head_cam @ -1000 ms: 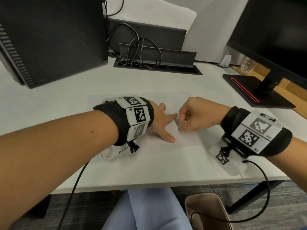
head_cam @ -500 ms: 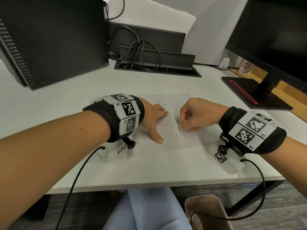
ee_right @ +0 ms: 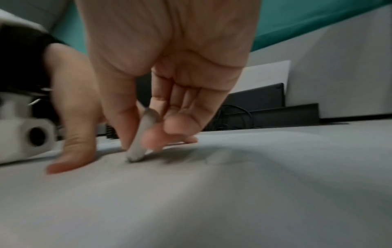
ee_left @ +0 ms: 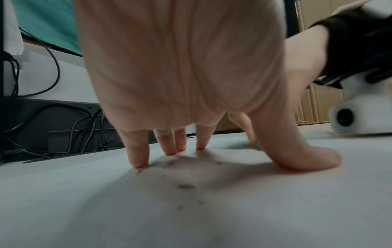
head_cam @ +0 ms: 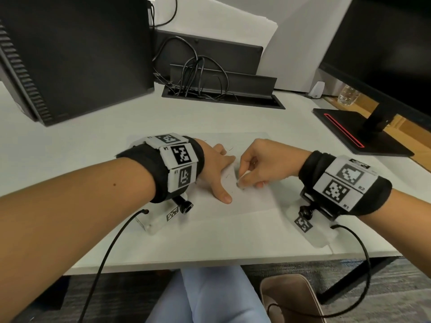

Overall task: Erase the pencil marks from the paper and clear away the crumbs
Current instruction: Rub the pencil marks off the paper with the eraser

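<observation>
The paper (head_cam: 251,197) lies flat on the desk (head_cam: 93,145) straight ahead of the person, under both hands. The left hand (head_cam: 215,170) is spread, fingers straight, pinning the sheet. The right hand (head_cam: 263,163) pinches a white eraser (head_cam: 243,177) between thumb and fingers, its long axis tilted, lower tip touching the paper just right of the left thumb. I'd judge the rubbing spot sits between the 2 hands, nearer the right. Dark crumbs (ee_left: 185,186) lie scattered beneath the left palm. Faint marks (head_cam: 229,149) show past the left fingers; how many remain is hard to make out, and the wrists hide part of the sheet.
</observation>
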The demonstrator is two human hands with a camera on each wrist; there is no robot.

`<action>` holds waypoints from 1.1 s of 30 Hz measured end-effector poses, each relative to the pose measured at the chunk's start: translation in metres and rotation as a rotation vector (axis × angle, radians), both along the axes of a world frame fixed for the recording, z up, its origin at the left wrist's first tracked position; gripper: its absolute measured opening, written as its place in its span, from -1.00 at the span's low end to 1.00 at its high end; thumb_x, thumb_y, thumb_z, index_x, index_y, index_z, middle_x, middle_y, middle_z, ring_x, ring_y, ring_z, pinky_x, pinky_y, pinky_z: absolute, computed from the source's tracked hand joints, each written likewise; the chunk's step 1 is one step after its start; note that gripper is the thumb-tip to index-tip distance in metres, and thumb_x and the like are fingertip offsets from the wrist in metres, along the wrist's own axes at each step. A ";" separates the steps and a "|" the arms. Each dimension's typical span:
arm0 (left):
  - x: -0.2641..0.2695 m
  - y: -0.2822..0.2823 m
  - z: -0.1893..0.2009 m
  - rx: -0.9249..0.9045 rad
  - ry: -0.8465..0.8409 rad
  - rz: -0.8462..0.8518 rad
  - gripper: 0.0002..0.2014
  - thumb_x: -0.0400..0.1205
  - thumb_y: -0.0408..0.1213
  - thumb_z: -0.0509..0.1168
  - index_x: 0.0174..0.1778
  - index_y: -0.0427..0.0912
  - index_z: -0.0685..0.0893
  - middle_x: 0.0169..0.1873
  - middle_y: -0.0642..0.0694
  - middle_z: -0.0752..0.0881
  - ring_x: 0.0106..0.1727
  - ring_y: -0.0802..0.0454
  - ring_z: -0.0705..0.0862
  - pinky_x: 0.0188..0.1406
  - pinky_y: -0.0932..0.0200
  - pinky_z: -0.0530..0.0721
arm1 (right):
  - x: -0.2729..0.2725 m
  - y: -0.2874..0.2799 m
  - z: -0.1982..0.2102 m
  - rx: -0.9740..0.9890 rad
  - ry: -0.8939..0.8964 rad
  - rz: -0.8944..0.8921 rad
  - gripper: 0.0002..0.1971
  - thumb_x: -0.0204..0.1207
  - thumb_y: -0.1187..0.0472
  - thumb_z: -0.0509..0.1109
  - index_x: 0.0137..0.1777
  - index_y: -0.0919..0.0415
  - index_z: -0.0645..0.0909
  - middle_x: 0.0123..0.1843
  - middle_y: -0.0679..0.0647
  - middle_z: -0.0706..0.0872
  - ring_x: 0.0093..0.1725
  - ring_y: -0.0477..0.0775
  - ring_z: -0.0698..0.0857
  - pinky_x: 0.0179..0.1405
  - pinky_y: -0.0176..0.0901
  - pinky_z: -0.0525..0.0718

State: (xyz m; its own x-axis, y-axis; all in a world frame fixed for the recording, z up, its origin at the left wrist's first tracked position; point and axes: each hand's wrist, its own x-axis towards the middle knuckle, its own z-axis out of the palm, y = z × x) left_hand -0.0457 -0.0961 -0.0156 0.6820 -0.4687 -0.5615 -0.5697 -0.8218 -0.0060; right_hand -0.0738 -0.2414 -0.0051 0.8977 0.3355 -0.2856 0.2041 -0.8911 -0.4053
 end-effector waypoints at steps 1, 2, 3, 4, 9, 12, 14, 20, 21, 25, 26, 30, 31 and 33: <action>0.000 0.000 0.000 0.006 -0.003 0.002 0.07 0.43 0.30 0.32 0.64 0.08 -0.26 0.64 0.06 -0.21 0.64 -0.01 0.09 0.56 -0.02 0.21 | 0.004 -0.003 0.001 -0.009 -0.032 -0.033 -0.90 0.37 0.23 0.54 -0.34 0.16 0.71 -0.66 -0.13 0.63 -0.60 -0.21 0.59 -0.44 -0.37 0.57; -0.001 -0.001 0.001 0.008 -0.008 0.005 0.08 0.44 0.30 0.32 0.64 0.06 -0.27 0.64 0.05 -0.21 0.64 0.00 0.07 0.56 -0.02 0.20 | 0.006 -0.005 0.002 -0.014 -0.051 -0.052 -0.88 0.37 0.23 0.54 -0.37 0.14 0.69 -0.67 -0.13 0.63 -0.61 -0.22 0.58 -0.43 -0.36 0.56; -0.001 -0.001 0.001 0.008 -0.011 0.005 0.07 0.44 0.30 0.32 0.65 0.06 -0.26 0.64 0.05 -0.21 0.64 0.00 0.06 0.56 -0.02 0.20 | 0.005 -0.005 0.002 -0.008 -0.043 -0.053 -0.86 0.37 0.24 0.53 -0.38 0.13 0.68 -0.66 -0.13 0.63 -0.62 -0.23 0.58 -0.42 -0.35 0.56; -0.001 -0.001 0.001 0.005 -0.012 0.002 0.07 0.44 0.30 0.32 0.65 0.07 -0.26 0.64 0.04 -0.20 0.64 0.00 0.06 0.56 -0.03 0.21 | 0.001 -0.003 0.001 0.004 -0.014 -0.028 -0.85 0.37 0.25 0.53 -0.39 0.13 0.67 -0.65 -0.13 0.63 -0.61 -0.22 0.59 -0.42 -0.34 0.58; -0.002 -0.001 0.002 0.018 -0.018 0.003 0.07 0.44 0.30 0.32 0.64 0.06 -0.27 0.64 0.04 -0.21 0.65 -0.02 0.03 0.58 -0.06 0.19 | -0.003 -0.007 0.002 0.021 0.012 -0.031 -0.88 0.37 0.25 0.54 -0.36 0.15 0.70 -0.65 -0.16 0.64 -0.60 -0.21 0.59 -0.43 -0.35 0.58; -0.003 -0.001 0.002 0.026 -0.031 -0.003 0.08 0.44 0.31 0.31 0.64 0.05 -0.27 0.65 0.05 -0.21 0.65 -0.02 0.03 0.57 -0.05 0.21 | -0.004 -0.011 0.001 -0.007 -0.008 -0.031 -0.85 0.37 0.27 0.52 -0.40 0.14 0.67 -0.61 -0.08 0.66 -0.60 -0.18 0.57 -0.43 -0.39 0.54; -0.002 0.000 0.002 0.026 -0.029 -0.004 0.08 0.44 0.30 0.32 0.64 0.05 -0.27 0.64 0.05 -0.21 0.65 -0.01 0.04 0.56 -0.04 0.22 | -0.009 -0.011 0.000 0.005 0.037 0.010 -0.85 0.36 0.27 0.52 -0.41 0.13 0.68 -0.57 -0.02 0.66 -0.58 -0.13 0.56 -0.45 -0.40 0.53; -0.002 0.000 0.003 0.027 -0.031 -0.009 0.07 0.45 0.30 0.31 0.65 0.05 -0.27 0.65 0.03 -0.22 0.65 -0.01 -0.01 0.57 -0.05 0.17 | -0.007 -0.018 0.000 -0.021 0.008 -0.017 -0.89 0.36 0.28 0.52 -0.36 0.22 0.71 -0.56 0.00 0.67 -0.60 -0.19 0.55 -0.49 -0.46 0.52; -0.002 0.000 0.003 0.028 -0.032 -0.009 0.07 0.45 0.30 0.30 0.64 0.05 -0.27 0.65 0.03 -0.22 0.66 -0.01 -0.02 0.57 -0.05 0.16 | -0.007 -0.018 0.000 -0.023 0.007 -0.018 -0.89 0.36 0.27 0.52 -0.37 0.20 0.72 -0.55 0.01 0.67 -0.59 -0.18 0.55 -0.50 -0.46 0.51; -0.001 0.000 0.002 0.022 -0.030 -0.016 0.06 0.45 0.30 0.31 0.65 0.05 -0.25 0.65 0.04 -0.20 0.65 -0.03 0.01 0.59 -0.07 0.16 | 0.006 -0.026 0.001 -0.068 -0.089 -0.094 -0.91 0.36 0.28 0.51 -0.31 0.31 0.75 -0.56 -0.03 0.67 -0.61 -0.23 0.53 -0.51 -0.51 0.51; 0.000 0.002 0.002 0.013 -0.026 -0.015 0.06 0.45 0.29 0.32 0.65 0.06 -0.24 0.65 0.05 -0.19 0.65 -0.03 0.02 0.59 -0.08 0.16 | 0.009 -0.026 0.002 -0.042 -0.089 -0.111 -0.91 0.37 0.28 0.52 -0.29 0.31 0.75 -0.54 -0.02 0.67 -0.61 -0.23 0.54 -0.51 -0.50 0.52; 0.007 0.010 0.002 -0.114 0.011 0.030 -0.06 0.53 0.19 0.30 0.66 0.01 -0.15 0.64 0.06 -0.07 0.64 -0.01 0.08 0.60 -0.03 0.15 | 0.017 -0.019 0.004 0.086 -0.087 -0.091 -0.88 0.37 0.21 0.56 -0.17 0.26 0.78 -0.45 0.02 0.68 -0.58 -0.19 0.53 -0.48 -0.35 0.56; 0.008 0.013 0.003 -0.177 0.013 0.048 -0.11 0.56 0.15 0.29 0.67 -0.02 -0.10 0.64 0.04 0.00 0.63 0.00 0.12 0.59 0.02 0.16 | 0.019 -0.017 0.005 0.102 -0.082 -0.073 -0.86 0.37 0.20 0.56 -0.14 0.26 0.79 -0.43 0.06 0.68 -0.57 -0.18 0.51 -0.47 -0.34 0.56; 0.010 0.017 0.004 -0.336 0.022 0.096 -0.23 0.60 0.04 0.29 0.65 -0.07 0.08 0.60 -0.01 0.21 0.58 0.01 0.26 0.51 0.15 0.20 | 0.021 -0.012 0.005 0.124 -0.067 -0.044 -0.82 0.39 0.22 0.55 -0.07 0.30 0.78 -0.34 0.22 0.71 -0.51 -0.10 0.54 -0.44 -0.37 0.57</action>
